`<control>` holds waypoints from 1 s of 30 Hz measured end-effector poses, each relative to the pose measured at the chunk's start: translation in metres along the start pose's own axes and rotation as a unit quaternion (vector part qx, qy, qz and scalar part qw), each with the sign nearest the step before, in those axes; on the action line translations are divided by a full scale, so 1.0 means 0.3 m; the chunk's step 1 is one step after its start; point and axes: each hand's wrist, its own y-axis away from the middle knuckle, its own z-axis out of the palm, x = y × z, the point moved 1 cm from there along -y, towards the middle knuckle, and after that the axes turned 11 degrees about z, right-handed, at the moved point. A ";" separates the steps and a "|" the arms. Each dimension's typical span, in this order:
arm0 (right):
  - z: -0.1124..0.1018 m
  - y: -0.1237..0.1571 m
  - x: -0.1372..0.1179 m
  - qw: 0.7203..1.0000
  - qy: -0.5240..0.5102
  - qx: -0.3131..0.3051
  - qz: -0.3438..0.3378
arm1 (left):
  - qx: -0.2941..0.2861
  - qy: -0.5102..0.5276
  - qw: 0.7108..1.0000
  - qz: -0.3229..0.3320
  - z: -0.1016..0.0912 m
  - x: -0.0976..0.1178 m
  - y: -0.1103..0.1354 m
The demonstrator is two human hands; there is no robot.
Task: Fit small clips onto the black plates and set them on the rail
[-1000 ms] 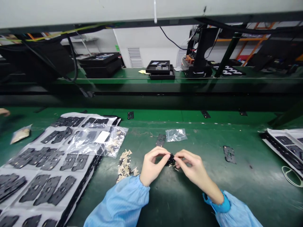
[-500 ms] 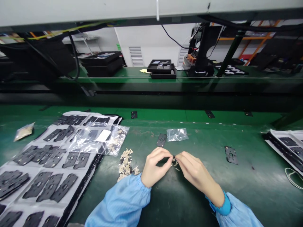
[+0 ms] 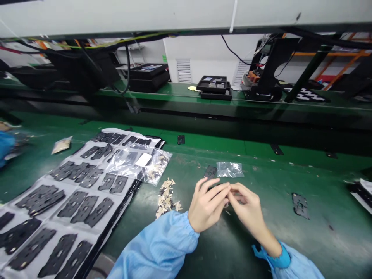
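Observation:
My left hand (image 3: pixel 207 205) and my right hand (image 3: pixel 246 203) meet at their fingertips above the green workbench. Both are closed in a pinch, the left with its fingers stretched over the meeting point. Whatever lies between them is hidden behind the fingers. To the left of my hands is a loose pile of small tan and black metal pieces (image 3: pixel 166 197). Just beyond my fingers lies a flat black plate with cutouts (image 3: pixel 210 171), beside a small clear plastic bag (image 3: pixel 229 169).
At left, a white compartment tray (image 3: pixel 114 209) holds many black plates, with a clear bag of tan pieces (image 3: pixel 139 162) on it. Another black plate (image 3: pixel 300 205) lies at right. A blue sleeve (image 3: pixel 6 145) of another person shows at the left edge. A shelf with black boxes (image 3: pixel 215 86) runs behind.
The view has swung left, so the bench appears shifted right. My hands have tilted and drawn together, and the small dark part seen between the fingertips is now covered.

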 end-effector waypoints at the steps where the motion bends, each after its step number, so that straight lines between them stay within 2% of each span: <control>1: -0.008 -0.045 0.002 0.999 0.047 0.016 -0.007 | -0.017 -0.014 1.000 -0.002 0.000 0.005 -0.004; 3: -0.031 -0.168 0.012 0.980 0.187 0.058 -0.037 | -0.039 -0.034 0.999 -0.008 0.004 0.010 -0.006; 4: -0.042 -0.238 0.022 0.955 0.286 0.071 -0.043 | -0.042 -0.041 0.998 -0.013 0.007 0.010 -0.005; 8: -0.083 -0.470 0.085 0.921 0.382 0.071 -0.012 | -0.028 -0.055 0.997 -0.037 0.020 -0.007 0.006; 11: -0.110 -0.516 0.131 0.898 0.438 0.043 0.022 | -0.012 -0.048 0.998 -0.041 0.020 -0.020 0.009; 13: -0.153 -0.486 0.157 0.880 0.468 0.045 0.059 | 0.002 -0.040 0.998 -0.040 0.017 -0.023 0.009; 15: -0.230 -0.418 0.179 0.860 0.494 0.068 0.109 | 0.012 -0.027 0.999 -0.037 0.016 -0.024 0.009; 19: -0.434 -0.199 0.220 0.798 0.533 0.132 0.248 | 0.016 0.011 0.999 -0.032 0.021 -0.022 0.014; 22: -0.527 -0.030 0.256 0.764 0.540 0.136 0.327 | 0.017 0.038 0.999 -0.035 0.028 -0.020 0.019; 26: -0.525 0.089 0.289 0.760 0.536 0.125 0.345 | 0.019 0.066 0.997 -0.039 0.037 -0.022 0.023; 30: -0.475 0.093 0.285 0.775 0.524 0.118 0.332 | 0.017 0.082 0.995 -0.047 0.040 -0.023 0.020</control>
